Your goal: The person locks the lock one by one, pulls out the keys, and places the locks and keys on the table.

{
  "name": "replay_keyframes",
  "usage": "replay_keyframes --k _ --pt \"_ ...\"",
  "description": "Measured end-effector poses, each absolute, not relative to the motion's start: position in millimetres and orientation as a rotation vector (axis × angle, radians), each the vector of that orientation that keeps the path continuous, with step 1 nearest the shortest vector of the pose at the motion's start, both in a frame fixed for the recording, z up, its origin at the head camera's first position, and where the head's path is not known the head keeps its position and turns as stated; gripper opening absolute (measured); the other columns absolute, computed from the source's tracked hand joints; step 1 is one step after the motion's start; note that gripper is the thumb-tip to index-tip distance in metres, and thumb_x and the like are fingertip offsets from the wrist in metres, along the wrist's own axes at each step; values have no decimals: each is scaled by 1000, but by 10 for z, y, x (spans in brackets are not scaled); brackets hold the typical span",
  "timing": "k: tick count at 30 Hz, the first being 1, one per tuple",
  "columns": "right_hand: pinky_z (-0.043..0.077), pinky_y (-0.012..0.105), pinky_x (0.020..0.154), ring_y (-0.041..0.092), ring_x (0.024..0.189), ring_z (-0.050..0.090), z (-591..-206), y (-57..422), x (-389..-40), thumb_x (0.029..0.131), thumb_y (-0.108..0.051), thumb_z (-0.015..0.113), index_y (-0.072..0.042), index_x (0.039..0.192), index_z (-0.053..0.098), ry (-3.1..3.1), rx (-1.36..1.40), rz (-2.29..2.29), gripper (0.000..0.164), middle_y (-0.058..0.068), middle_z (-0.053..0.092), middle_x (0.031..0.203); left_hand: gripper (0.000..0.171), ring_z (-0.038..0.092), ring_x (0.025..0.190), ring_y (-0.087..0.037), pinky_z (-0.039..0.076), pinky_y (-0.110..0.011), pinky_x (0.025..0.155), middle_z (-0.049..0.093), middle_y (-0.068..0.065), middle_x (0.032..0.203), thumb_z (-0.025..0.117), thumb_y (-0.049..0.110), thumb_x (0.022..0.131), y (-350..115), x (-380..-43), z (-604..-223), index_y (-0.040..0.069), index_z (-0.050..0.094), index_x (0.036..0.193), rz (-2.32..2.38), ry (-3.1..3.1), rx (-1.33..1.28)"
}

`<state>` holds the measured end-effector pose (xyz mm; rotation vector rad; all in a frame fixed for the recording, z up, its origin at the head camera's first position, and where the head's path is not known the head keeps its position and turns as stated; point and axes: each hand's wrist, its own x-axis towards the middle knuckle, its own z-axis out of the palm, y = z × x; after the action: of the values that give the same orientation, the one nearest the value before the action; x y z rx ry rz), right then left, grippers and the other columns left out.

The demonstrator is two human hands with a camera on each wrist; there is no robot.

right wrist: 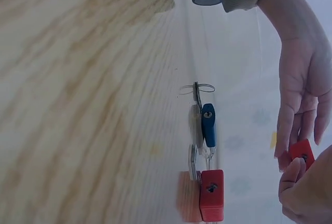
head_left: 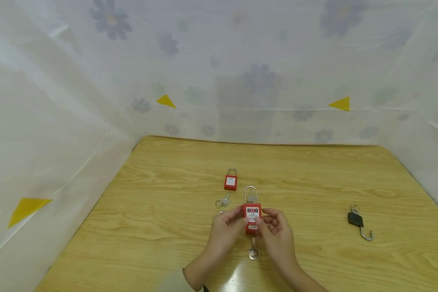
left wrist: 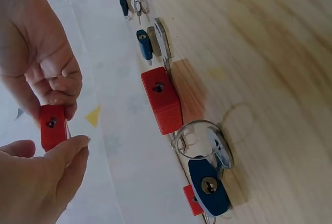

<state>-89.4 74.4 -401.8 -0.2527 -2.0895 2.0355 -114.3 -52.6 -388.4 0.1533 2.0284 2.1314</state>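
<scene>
Between my two hands is a red padlock (head_left: 252, 219) with a white label, its metal shackle pointing away from me. My left hand (head_left: 226, 231) pinches its left side, and my right hand (head_left: 277, 233) pinches its right side, both thumbs over the label. The left wrist view shows the keyhole end of this padlock (left wrist: 52, 128), raised off the table. Below it in the head view lies a key (head_left: 253, 252). On the table under my hands, the left wrist view shows another red padlock (left wrist: 162, 99) and a blue padlock (left wrist: 208, 186) with a ringed key (left wrist: 221, 149).
Farther back on the wooden table (head_left: 160, 170) lies a red padlock (head_left: 230, 182), with keys (head_left: 225, 200) before it. A dark padlock (head_left: 355, 219) with its shackle (head_left: 366, 235) swung out lies at the right. Patterned white sheeting (head_left: 241, 81) encloses the back and sides.
</scene>
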Motion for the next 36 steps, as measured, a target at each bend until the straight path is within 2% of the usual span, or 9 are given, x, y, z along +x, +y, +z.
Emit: replay_keyframes --k 6,10,22,25,27,30,32,34,36 --pt "52 18 63 6 71 58 -4035 762 -947 88 0 57 12 113 49 -2107 -292 1995 28 11 60 92 42 55 116 -33 49 -25 90 51 -25 129 57 4 88 -495 -1172 -3904 -11 47 126 2037 2140 331" --pt "52 17 64 3 73 56 -4029 788 -1028 89 0 56 13 110 51 -2166 -247 1906 25 21 60 99 41 55 116 -33 49 -29 93 53 -24 128 56 4 89 -460 -1256 -3915 -11 48 126 2025 2188 359" --pt "49 17 56 3 61 55 -4028 975 -1512 91 -3 55 13 110 53 -2284 -228 1835 25 25 57 104 36 50 120 -37 50 -41 92 53 -24 129 56 8 91 -371 -1767 -3855 -7 54 123 1683 2440 565" --pt "49 16 56 3 61 56 -4041 1000 -1676 92 -5 54 12 110 52 -2294 -266 1855 25 23 56 104 35 56 108 -32 53 -36 82 54 -22 127 55 8 91 -333 -1926 -3827 -4 55 124 1550 2526 573" --pt "49 17 56 4 61 56 -4047 1013 -1781 93 -7 54 12 110 52 -2313 -301 1849 26 21 57 100 36 59 83 -22 51 -29 66 55 -21 128 52 5 91 -298 -2024 -3819 -3 53 127 1514 2521 527" --pt "51 19 57 6 62 56 -4082 1035 -1925 93 -11 54 11 111 52 -2333 -347 1855 29 18 58 97 41 45 55 -10 36 -18 47 59 -19 122 47 0 89 -232 -2169 -3845 0 51 130 1500 2485 439" --pt "52 21 57 8 63 58 -4220 1082 -2064 93 -14 56 11 109 52 -2316 -342 1874 30 18 59 94 42 35 44 -7 29 -16 41 65 -18 109 46 -3 87 -185 -2249 -3870 0 53 128 1510 2464 393" --pt "53 22 55 12 62 60 -4432 1143 -2209 91 -14 58 9 102 55 -2232 -273 1930 25 16 60 90 37 34 45 -6 28 -15 40 66 -14 88 47 -5 83 -137 -2320 -3918 -3 61 118 1493 2492 399" --pt "53 25 51 15 59 61 -4732 1227 -2406 89 -16 62 6 95 57 -2172 -216 1958 24 15 61 84 29 36 47 -7 28 -16 41 60 -8 72 49 -6 81 -95 -2370 -3966 -5 66 104 1461 2534 421"
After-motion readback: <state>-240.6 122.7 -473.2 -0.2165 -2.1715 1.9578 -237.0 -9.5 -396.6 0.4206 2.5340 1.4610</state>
